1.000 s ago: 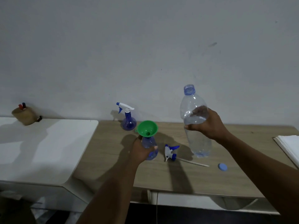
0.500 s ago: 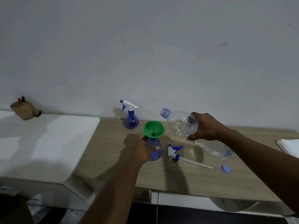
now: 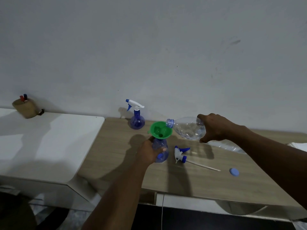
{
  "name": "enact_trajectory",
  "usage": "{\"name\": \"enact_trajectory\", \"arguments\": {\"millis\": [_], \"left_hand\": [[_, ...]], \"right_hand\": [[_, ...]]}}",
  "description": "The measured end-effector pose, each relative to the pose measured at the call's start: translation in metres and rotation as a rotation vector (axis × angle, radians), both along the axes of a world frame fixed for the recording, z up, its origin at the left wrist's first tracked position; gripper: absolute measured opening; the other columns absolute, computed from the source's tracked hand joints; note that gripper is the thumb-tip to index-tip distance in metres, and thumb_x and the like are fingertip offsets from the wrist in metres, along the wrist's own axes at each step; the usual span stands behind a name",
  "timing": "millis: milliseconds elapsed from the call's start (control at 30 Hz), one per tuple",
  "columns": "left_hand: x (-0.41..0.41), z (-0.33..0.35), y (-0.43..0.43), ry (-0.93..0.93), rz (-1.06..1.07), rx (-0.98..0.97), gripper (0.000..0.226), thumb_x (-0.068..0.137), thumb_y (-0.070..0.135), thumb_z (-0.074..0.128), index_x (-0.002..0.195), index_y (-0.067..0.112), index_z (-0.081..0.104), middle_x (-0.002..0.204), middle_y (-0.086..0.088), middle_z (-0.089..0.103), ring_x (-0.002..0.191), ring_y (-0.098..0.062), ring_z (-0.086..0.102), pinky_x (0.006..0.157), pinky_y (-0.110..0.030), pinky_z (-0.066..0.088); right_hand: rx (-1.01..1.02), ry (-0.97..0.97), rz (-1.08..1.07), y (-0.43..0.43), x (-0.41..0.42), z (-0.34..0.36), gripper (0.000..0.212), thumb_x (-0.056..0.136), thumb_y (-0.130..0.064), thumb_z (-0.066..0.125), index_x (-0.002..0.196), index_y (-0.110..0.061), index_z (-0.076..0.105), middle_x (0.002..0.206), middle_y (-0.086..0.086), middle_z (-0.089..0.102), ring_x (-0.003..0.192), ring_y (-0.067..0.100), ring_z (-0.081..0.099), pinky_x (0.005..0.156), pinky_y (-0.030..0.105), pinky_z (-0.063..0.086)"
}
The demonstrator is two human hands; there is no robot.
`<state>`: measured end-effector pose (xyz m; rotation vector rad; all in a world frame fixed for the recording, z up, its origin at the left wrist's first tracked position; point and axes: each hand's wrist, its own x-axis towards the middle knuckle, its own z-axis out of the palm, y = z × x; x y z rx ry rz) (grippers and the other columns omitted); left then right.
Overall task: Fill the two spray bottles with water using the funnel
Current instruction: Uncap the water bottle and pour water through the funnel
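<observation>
1. Plain grey wall (image 3: 149, 47) backs a wooden counter (image 3: 199, 181), and a white cabinet top (image 3: 41, 138) sits just beside it on the left.
2. The left grip (image 3: 149, 153) wraps round the body of the open spray bottle (image 3: 162, 149), which stands upright near the middle of the counter.
3. A green funnel (image 3: 160, 130) sits in that bottle's neck with its bowl facing up.
4. The right grip (image 3: 217, 128) holds a clear water bottle (image 3: 187, 128) around its middle. The bottle is tipped almost level, with its open mouth at the funnel's right rim. Whether the mouth touches the rim is hard to tell in the dim light.
5. The second spray bottle (image 3: 137, 120), with its trigger head on, stands upright behind the funnel, close to the wall.
6. A loose trigger head (image 3: 180, 154) with its long dip tube lies on the counter just right of the held spray bottle.
7. A blue cap (image 3: 234, 172) lies further right, apart from the tube's end.
8. A brown holder (image 3: 26, 108) with pens stands on the white top against the wall.
</observation>
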<state>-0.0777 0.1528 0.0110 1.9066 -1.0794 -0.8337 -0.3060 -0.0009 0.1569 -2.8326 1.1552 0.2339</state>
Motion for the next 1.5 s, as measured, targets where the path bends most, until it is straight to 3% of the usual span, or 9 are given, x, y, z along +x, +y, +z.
{"name": "enact_trajectory", "arguments": {"millis": [333,433,633,967,1133,1500], "left_hand": [[0.002,-0.008,-0.005,-0.004,0.003,-0.017,0.048,0.070,0.042,0.087,0.112,0.041,0.062,0.102,0.006,0.077,0.094,-0.018,0.072,0.090,-0.046,0.058],[0.003,-0.011,-0.006,-0.012,-0.004,-0.022,0.053,0.075,0.040,0.086,0.123,0.031,0.064,0.106,0.005,0.076,0.097,-0.018,0.072,0.092,-0.045,0.058],[0.003,-0.011,-0.007,-0.016,0.007,-0.017,0.051,0.079,0.037,0.085,0.124,0.028,0.063,0.104,0.002,0.075,0.095,-0.019,0.071,0.089,-0.042,0.058],[0.004,-0.013,-0.008,0.008,-0.002,-0.020,0.051,0.077,0.040,0.086,0.122,0.032,0.064,0.103,0.006,0.075,0.095,-0.016,0.071,0.089,-0.039,0.057],[0.004,-0.017,-0.009,0.007,-0.003,-0.004,0.057,0.068,0.055,0.082,0.119,0.039,0.062,0.102,0.010,0.076,0.094,-0.015,0.072,0.091,-0.045,0.058],[0.003,-0.016,-0.009,-0.001,0.023,-0.005,0.052,0.076,0.044,0.085,0.122,0.032,0.065,0.102,0.005,0.076,0.094,-0.018,0.071,0.088,-0.040,0.057]], "right_hand": [[-0.046,0.087,0.003,0.003,0.004,0.008,0.071,0.063,-0.045,0.083,0.118,-0.018,0.047,0.083,-0.004,0.053,0.086,0.024,0.057,0.065,0.035,0.048],[-0.053,0.099,0.005,0.004,0.005,0.008,0.070,0.064,-0.045,0.084,0.117,-0.018,0.046,0.088,-0.001,0.056,0.085,0.023,0.057,0.065,0.034,0.049],[-0.081,0.113,0.013,0.003,0.004,0.007,0.068,0.062,-0.045,0.083,0.113,-0.018,0.047,0.084,-0.001,0.053,0.082,0.024,0.058,0.065,0.036,0.052],[-0.081,0.157,0.015,0.000,0.005,0.011,0.068,0.063,-0.045,0.084,0.115,-0.017,0.048,0.088,-0.001,0.053,0.083,0.024,0.058,0.065,0.035,0.050],[-0.086,0.172,0.009,0.001,0.005,0.014,0.070,0.065,-0.044,0.084,0.118,-0.018,0.047,0.083,-0.005,0.044,0.084,0.023,0.054,0.061,0.031,0.041],[-0.094,0.189,0.018,0.003,0.006,0.013,0.070,0.065,-0.042,0.083,0.120,-0.017,0.047,0.089,0.000,0.049,0.082,0.024,0.053,0.061,0.031,0.041]]}}
